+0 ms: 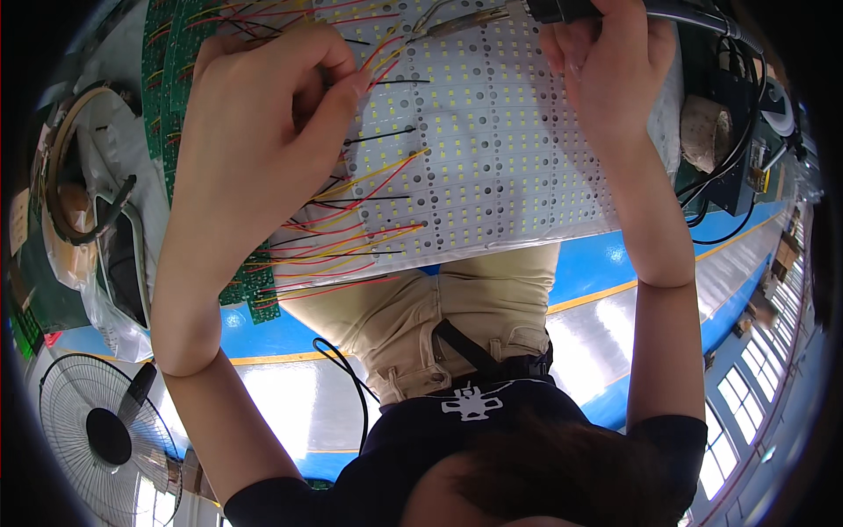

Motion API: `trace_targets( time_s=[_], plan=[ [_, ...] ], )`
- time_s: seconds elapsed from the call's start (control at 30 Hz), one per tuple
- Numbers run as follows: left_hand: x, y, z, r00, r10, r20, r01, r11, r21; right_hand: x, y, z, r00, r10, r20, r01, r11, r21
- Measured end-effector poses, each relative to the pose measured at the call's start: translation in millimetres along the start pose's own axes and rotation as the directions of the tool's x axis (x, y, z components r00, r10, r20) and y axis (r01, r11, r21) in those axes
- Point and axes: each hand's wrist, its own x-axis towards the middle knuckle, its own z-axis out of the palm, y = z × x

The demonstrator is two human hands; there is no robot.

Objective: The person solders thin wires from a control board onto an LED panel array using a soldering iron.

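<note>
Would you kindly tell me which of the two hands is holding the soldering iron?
The right hand holds the soldering iron; the left hand pinches coloured wires.

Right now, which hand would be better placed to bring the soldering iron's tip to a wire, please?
Probably the right hand: it appears to hold the soldering iron, whose tip points toward wires beside the left hand.

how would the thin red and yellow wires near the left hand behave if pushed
The thin wires would probably flex easily, since several curve. They look light, being slender strands. Where they meet the green circuit boards, they may resist moving.
</note>
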Motion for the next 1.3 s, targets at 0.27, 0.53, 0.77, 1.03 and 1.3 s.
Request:
trace_targets(
  time_s=[0.27,0.53,0.77,1.03,1.3],
  plan=[
    [-0.5,-1.0,0.4,1.000,0.007,-0.016,-0.007,1.000,0.006,-0.8,-3.7,0.2,0.998,0.021,0.055,-0.022,1.000,0.020],
    [0.5,0.1,1.1,1.000,0.000,-0.022,0.001,1.000,0.011,0.0,5.6,-8.5,0.993,-0.063,0.101,0.063,0.998,0.001],
    [0.7,1.1,0.8,0.999,-0.037,-0.006,0.037,0.999,-0.018,0.4,5.3,-7.7,0.993,-0.088,0.081,0.088,0.996,0.005],
    [-0.3,0.8,-0.2,0.999,-0.050,-0.001,0.049,0.998,-0.027,2.1,5.3,-8.8,0.973,-0.181,0.143,0.167,0.981,0.101],
    [2.2,4.1,-6.4,0.999,-0.033,0.031,0.034,0.999,-0.025,9.2,30.0,-8.1,0.963,-0.109,0.248,-0.161,0.505,0.848]
  ],
)
